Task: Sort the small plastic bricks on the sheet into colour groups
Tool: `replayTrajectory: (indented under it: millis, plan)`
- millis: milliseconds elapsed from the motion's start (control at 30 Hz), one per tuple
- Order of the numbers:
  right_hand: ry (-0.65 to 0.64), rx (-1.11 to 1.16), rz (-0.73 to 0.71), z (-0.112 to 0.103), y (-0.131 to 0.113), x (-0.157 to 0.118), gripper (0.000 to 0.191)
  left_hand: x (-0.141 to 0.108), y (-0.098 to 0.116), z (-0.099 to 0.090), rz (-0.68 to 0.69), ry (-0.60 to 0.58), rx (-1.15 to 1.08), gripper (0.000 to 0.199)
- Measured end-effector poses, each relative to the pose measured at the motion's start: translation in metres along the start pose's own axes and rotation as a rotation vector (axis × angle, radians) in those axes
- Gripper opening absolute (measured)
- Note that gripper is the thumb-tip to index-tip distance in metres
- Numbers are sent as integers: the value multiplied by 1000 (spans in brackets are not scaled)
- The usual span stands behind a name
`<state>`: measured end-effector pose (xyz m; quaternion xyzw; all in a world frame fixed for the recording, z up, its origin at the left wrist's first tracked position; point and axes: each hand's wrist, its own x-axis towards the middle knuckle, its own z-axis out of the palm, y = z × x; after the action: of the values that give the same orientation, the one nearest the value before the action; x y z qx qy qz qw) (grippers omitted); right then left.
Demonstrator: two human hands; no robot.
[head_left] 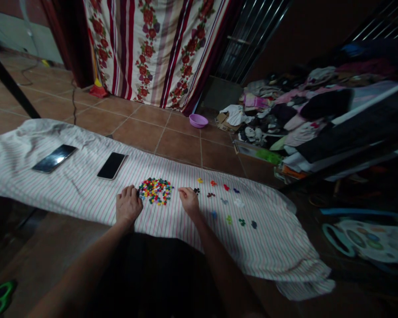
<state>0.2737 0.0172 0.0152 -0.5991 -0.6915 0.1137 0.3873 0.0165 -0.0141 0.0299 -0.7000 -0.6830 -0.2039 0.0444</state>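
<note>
A pile of small multicoloured plastic pieces (155,191) lies on a striped cloth (172,221). My left hand (128,206) rests on the cloth at the pile's left edge, palm down, fingers loosely bent and apart. To the right of the pile, my right hand (189,202) has thumb and forefinger pinched together; anything between them is too small to make out. Beyond it lie little single-colour groups: yellow pieces (199,180), orange pieces (213,183), red pieces (226,187), brown pieces (211,194), white pieces (239,202), light green pieces (229,219) and dark green pieces (242,222). Black pieces (197,191) sit close by my right hand.
Two phones, one dark (55,158) and one light-edged (112,166), lie left of the pile. A purple basin (198,120) stands on the tiled floor before a floral curtain (152,53). Heaped clothes (285,106) fill the right side.
</note>
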Motion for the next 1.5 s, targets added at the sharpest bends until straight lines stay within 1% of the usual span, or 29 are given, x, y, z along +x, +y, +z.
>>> replayTrajectory:
  millis: [167,267,367,567,667,767,900,1100,1267,1500]
  plan:
    - [-127,37,-57,17,-14,-15,22,0,0,1,-2,0,-9,25]
    - [-202,37,-111,22,-20,-20,22,0,-1,2,-3,-3,-17,25]
    - [-241,13,-151,26,-23,-22,23,0,-1,2,-3,-3,-22,25]
    - [-232,-134,-210,30,-31,-23,23,0,-1,2,-7,-4,-28,25]
    - [-261,-209,-219,28,-38,-22,23,0,0,1,-7,-6,-37,25]
    - [-287,-228,-232,26,-42,-21,22,0,0,0,-7,-12,-49,26]
    - [-286,-231,-240,26,-42,-20,22,0,-1,0,-1,-12,-40,27]
    - [-316,-319,-341,28,-44,-15,22,0,-1,1,-17,-28,-37,27]
    - [-297,-299,-349,33,-43,-14,20,0,0,-1,-15,-39,-43,27]
    - [-282,-189,-279,38,-43,-15,15,0,0,-1,-14,-23,-28,26]
